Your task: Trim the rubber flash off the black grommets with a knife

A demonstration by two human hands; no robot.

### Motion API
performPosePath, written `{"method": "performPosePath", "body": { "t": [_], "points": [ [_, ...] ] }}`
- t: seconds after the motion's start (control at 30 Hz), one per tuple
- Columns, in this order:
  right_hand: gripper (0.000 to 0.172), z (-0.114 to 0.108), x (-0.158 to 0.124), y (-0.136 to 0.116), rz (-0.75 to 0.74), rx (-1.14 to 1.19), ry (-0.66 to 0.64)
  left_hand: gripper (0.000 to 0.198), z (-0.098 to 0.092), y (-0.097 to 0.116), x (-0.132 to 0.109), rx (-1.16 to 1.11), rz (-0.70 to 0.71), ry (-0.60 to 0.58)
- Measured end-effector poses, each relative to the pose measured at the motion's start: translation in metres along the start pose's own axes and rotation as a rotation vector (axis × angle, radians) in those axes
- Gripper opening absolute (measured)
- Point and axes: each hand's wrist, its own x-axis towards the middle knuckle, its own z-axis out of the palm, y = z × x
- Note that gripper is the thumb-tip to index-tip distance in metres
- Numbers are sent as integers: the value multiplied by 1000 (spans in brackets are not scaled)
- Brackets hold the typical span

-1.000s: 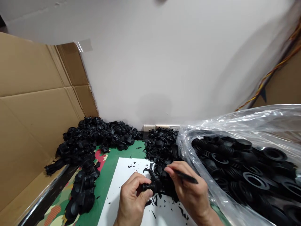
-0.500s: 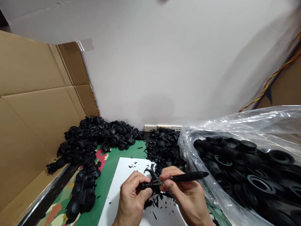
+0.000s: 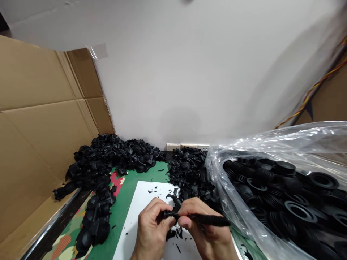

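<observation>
Low over a white sheet [image 3: 132, 213], my left hand [image 3: 151, 229] pinches a small black ribbed rubber piece [image 3: 168, 214] between thumb and fingers. My right hand [image 3: 203, 231] grips a slim black-handled tool [image 3: 210, 219] like a pen, its handle pointing right. The tool's thin metal tip is at the right end of the ribbed piece, mostly covered by my fingers, so I cannot tell whether it is a blade or prongs. Black rubber scraps [image 3: 177, 231] lie on the sheet under and around both hands.
A heap of black ribbed rubber parts [image 3: 127, 153] runs along the back and down the left. Black scraps [image 3: 189, 169] are piled behind my hands. At right, a clear plastic bag [image 3: 221, 180] holds black bellows and rings [image 3: 300, 211]. Cardboard [image 3: 48, 83] stands at left.
My right hand has moved left and closer to my left hand. The tool's handle has swung down and left, and its metal tip is now less visible. My left hand barely moved.
</observation>
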Motion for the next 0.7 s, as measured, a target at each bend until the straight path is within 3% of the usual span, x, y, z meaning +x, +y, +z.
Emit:
{"method": "performPosePath", "body": {
  "t": [0.1,0.2,0.33,0.53,0.7],
  "points": [
    [10,-3,2,4,-171,-205,-13,6,2,0,-2,6,38,-44],
    [10,-15,10,13,-223,-376,121,8,3,0,-3,-10,68,-61],
    [9,-25,15,23,-6,-274,305,10,3,-1,-1,-28,5,-5],
    [28,-14,5,16,377,212,254,10,2,-1,1,-18,-3,19],
    [33,-11,5,8,442,340,180,10,1,0,1,-9,-14,23]
  ]
}}
